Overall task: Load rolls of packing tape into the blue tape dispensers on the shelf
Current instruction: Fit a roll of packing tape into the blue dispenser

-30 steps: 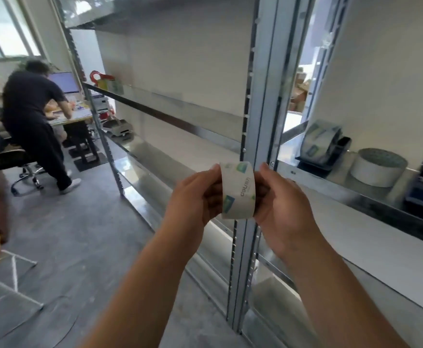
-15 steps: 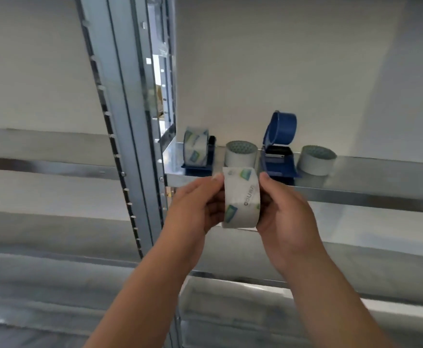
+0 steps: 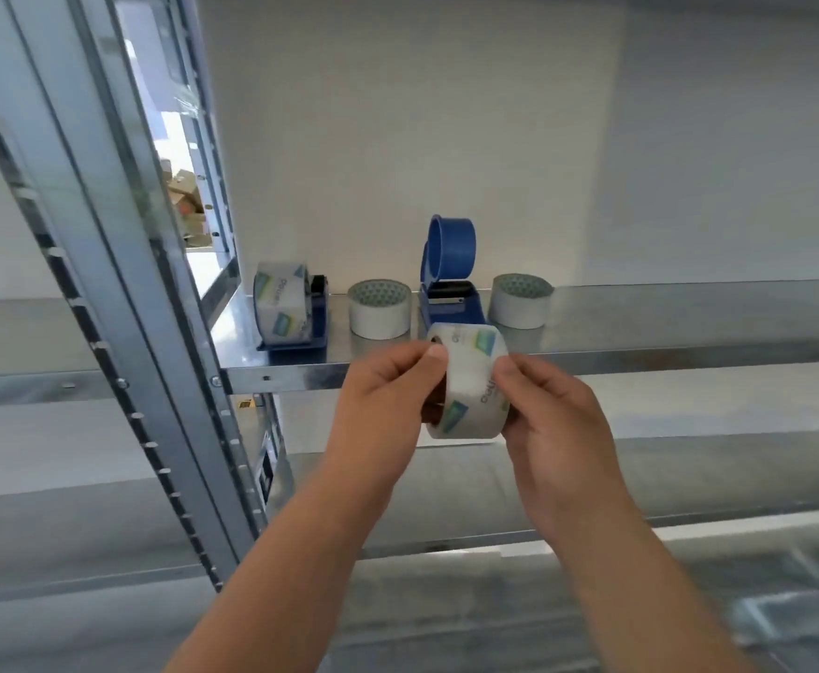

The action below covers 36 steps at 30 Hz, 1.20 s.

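Observation:
A clear roll of packing tape (image 3: pixel 469 381) with green-blue labels is held between my left hand (image 3: pixel 388 400) and my right hand (image 3: pixel 551 420), just in front of the metal shelf (image 3: pixel 640 354). Behind it on the shelf stands an empty blue tape dispenser (image 3: pixel 451 269) with its round hub raised. Further left, a second blue dispenser (image 3: pixel 317 332) carries a loaded tape roll (image 3: pixel 281 303).
Two white tape rolls lie flat on the shelf, one (image 3: pixel 381 308) between the dispensers and one (image 3: pixel 519 301) to the right of the empty dispenser. A slotted metal upright (image 3: pixel 121 293) rises at the left. A lower shelf (image 3: pixel 689 483) runs beneath my hands.
The view swung right, from the room to the shelf, and closed in on it. Both hands carried the roll up and toward the empty dispenser, and the roll has tilted.

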Each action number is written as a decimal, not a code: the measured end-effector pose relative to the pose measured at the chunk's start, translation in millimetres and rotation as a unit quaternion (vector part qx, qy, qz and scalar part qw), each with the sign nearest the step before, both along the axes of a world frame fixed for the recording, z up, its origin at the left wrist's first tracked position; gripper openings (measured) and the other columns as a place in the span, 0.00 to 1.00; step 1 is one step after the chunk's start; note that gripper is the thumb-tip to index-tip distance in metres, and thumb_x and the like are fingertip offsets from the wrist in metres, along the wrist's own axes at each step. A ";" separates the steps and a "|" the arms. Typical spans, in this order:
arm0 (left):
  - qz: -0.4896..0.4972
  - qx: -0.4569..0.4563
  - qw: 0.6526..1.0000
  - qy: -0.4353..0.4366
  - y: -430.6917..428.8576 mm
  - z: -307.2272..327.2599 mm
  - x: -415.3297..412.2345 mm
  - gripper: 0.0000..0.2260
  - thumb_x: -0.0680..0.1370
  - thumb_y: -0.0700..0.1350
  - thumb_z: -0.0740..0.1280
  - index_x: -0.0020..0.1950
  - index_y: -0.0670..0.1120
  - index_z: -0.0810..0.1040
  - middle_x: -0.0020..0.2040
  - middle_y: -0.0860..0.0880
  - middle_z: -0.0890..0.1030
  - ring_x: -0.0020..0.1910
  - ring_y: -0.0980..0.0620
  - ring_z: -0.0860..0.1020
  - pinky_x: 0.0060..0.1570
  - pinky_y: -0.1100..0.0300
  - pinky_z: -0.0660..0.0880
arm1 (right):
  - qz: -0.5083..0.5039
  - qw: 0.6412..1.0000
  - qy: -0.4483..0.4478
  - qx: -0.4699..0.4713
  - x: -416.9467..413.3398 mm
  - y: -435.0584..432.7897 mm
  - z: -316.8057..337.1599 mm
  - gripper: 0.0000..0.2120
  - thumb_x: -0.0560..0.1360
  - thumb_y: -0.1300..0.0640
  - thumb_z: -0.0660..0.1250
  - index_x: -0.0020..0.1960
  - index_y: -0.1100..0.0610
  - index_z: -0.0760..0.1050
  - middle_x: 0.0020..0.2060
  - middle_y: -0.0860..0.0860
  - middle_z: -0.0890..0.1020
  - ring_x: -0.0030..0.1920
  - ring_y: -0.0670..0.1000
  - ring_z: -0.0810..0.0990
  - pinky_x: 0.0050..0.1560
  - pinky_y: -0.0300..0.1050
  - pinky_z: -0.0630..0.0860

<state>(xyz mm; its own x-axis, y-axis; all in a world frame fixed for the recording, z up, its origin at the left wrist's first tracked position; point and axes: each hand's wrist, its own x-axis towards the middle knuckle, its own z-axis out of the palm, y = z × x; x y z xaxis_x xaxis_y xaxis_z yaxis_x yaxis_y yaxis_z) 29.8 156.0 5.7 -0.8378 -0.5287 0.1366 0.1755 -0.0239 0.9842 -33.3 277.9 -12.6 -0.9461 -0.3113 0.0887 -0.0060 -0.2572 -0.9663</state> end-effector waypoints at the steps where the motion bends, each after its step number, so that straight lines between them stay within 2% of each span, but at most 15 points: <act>1: 0.000 0.002 1.000 0.001 2.7 -0.3 -6.3 0.14 0.83 0.45 0.65 0.42 0.53 0.87 0.49 0.44 0.88 0.54 0.39 0.84 0.58 0.39 0.80 | -0.001 1.000 0.000 -0.001 -5.5 3.5 1.3 0.08 0.81 0.55 0.68 0.55 0.54 0.86 0.53 0.51 0.88 0.58 0.55 0.86 0.63 0.60 0.80; 5: 0.011 0.010 1.000 0.013 14.4 0.4 -32.8 0.11 0.83 0.44 0.65 0.49 0.48 0.88 0.50 0.40 0.87 0.55 0.34 0.83 0.58 0.36 0.79 | 0.009 1.000 0.011 -0.014 -29.9 15.0 4.8 0.08 0.81 0.55 0.68 0.50 0.51 0.87 0.50 0.49 0.89 0.56 0.52 0.86 0.59 0.52 0.80; 7: 0.023 0.011 1.000 0.017 19.5 2.5 -46.4 0.10 0.83 0.44 0.65 0.50 0.47 0.87 0.50 0.42 0.88 0.54 0.36 0.84 0.57 0.38 0.81 | 0.016 0.999 0.017 -0.021 -44.0 17.8 5.4 0.09 0.81 0.55 0.68 0.50 0.50 0.87 0.51 0.49 0.89 0.57 0.53 0.85 0.60 0.53 0.80; 11: 0.050 0.022 0.998 0.021 29.8 7.5 -73.0 0.12 0.82 0.43 0.66 0.44 0.50 0.88 0.49 0.42 0.88 0.54 0.35 0.84 0.56 0.40 0.81 | 0.039 0.998 0.021 -0.036 -74.2 23.4 6.4 0.09 0.81 0.55 0.67 0.51 0.50 0.86 0.50 0.49 0.89 0.57 0.54 0.85 0.59 0.53 0.81; 13: 0.067 0.021 0.997 0.031 32.9 8.2 -84.4 0.10 0.81 0.43 0.67 0.47 0.47 0.88 0.49 0.40 0.88 0.54 0.34 0.84 0.55 0.39 0.81 | 0.054 0.997 0.018 -0.043 -88.7 25.7 8.8 0.10 0.81 0.56 0.66 0.49 0.50 0.87 0.49 0.49 0.89 0.55 0.53 0.86 0.58 0.53 0.82; 16: 0.088 0.026 0.995 0.035 35.4 6.0 -95.9 0.08 0.82 0.42 0.67 0.51 0.45 0.87 0.49 0.41 0.88 0.51 0.37 0.85 0.51 0.44 0.83 | 0.066 0.997 0.009 -0.048 -104.8 24.1 10.7 0.12 0.82 0.56 0.65 0.49 0.50 0.87 0.49 0.51 0.89 0.54 0.54 0.86 0.56 0.53 0.82; 21: 0.122 0.027 0.991 0.041 28.8 6.0 -106.4 0.09 0.82 0.38 0.66 0.48 0.44 0.87 0.45 0.40 0.88 0.47 0.39 0.86 0.49 0.47 0.85 | 0.066 0.996 0.015 -0.062 -115.0 17.8 8.2 0.12 0.83 0.54 0.64 0.51 0.51 0.87 0.51 0.52 0.89 0.57 0.56 0.86 0.58 0.54 0.81; 24: 0.151 0.036 0.986 0.059 15.5 15.6 -108.9 0.08 0.81 0.38 0.67 0.46 0.44 0.86 0.39 0.43 0.87 0.41 0.44 0.85 0.44 0.53 0.85 | 0.061 0.995 0.003 -0.080 -117.0 21.3 14.9 0.11 0.83 0.54 0.64 0.52 0.52 0.85 0.49 0.49 0.89 0.51 0.50 0.87 0.49 0.46 0.83; 26: 0.177 0.031 0.981 0.078 6.1 25.4 -111.8 0.07 0.81 0.39 0.68 0.46 0.45 0.85 0.39 0.46 0.86 0.39 0.48 0.84 0.42 0.56 0.84 | 0.055 0.994 -0.003 -0.094 -120.4 23.1 19.2 0.10 0.83 0.54 0.64 0.53 0.52 0.84 0.45 0.46 0.89 0.44 0.44 0.87 0.42 0.39 0.81; 29: 0.243 0.014 0.964 0.111 -11.3 39.4 -124.2 0.06 0.80 0.39 0.69 0.48 0.49 0.83 0.44 0.48 0.85 0.38 0.53 0.84 0.42 0.63 0.82 | 0.028 0.995 0.006 -0.093 -125.3 19.6 27.1 0.09 0.82 0.53 0.65 0.54 0.52 0.84 0.45 0.47 0.88 0.46 0.46 0.86 0.46 0.42 0.80; 31: 0.262 0.003 0.958 0.119 -24.1 49.0 -135.7 0.04 0.79 0.40 0.70 0.50 0.49 0.82 0.47 0.48 0.85 0.39 0.54 0.84 0.43 0.63 0.82 | 0.009 0.995 0.006 -0.097 -128.1 15.6 31.0 0.09 0.82 0.52 0.66 0.52 0.51 0.85 0.47 0.49 0.88 0.51 0.50 0.84 0.48 0.46 0.79; 33: 0.250 -0.005 0.964 0.094 -38.2 55.1 -149.4 0.01 0.78 0.43 0.71 0.48 0.48 0.82 0.46 0.48 0.84 0.41 0.52 0.84 0.45 0.61 0.82 | -0.003 0.994 0.003 -0.108 -130.0 12.9 33.6 0.10 0.82 0.53 0.66 0.46 0.51 0.86 0.44 0.48 0.88 0.49 0.49 0.84 0.49 0.47 0.80; 34: 0.236 -0.007 0.969 0.070 -44.0 57.8 -155.5 0.02 0.78 0.45 0.71 0.46 0.47 0.81 0.44 0.48 0.84 0.41 0.51 0.84 0.46 0.60 0.83 | -0.007 0.994 0.004 -0.113 -130.6 11.9 34.3 0.12 0.82 0.54 0.66 0.43 0.50 0.86 0.41 0.47 0.88 0.47 0.49 0.84 0.49 0.48 0.80; 36: 0.200 -0.005 0.980 0.022 -56.3 61.5 -169.0 0.12 0.77 0.49 0.72 0.42 0.41 0.78 0.41 0.46 0.83 0.39 0.50 0.85 0.47 0.56 0.83 | -0.017 0.993 0.006 -0.113 -131.2 10.4 35.6 0.14 0.82 0.54 0.66 0.40 0.48 0.87 0.40 0.47 0.88 0.47 0.50 0.84 0.50 0.49 0.80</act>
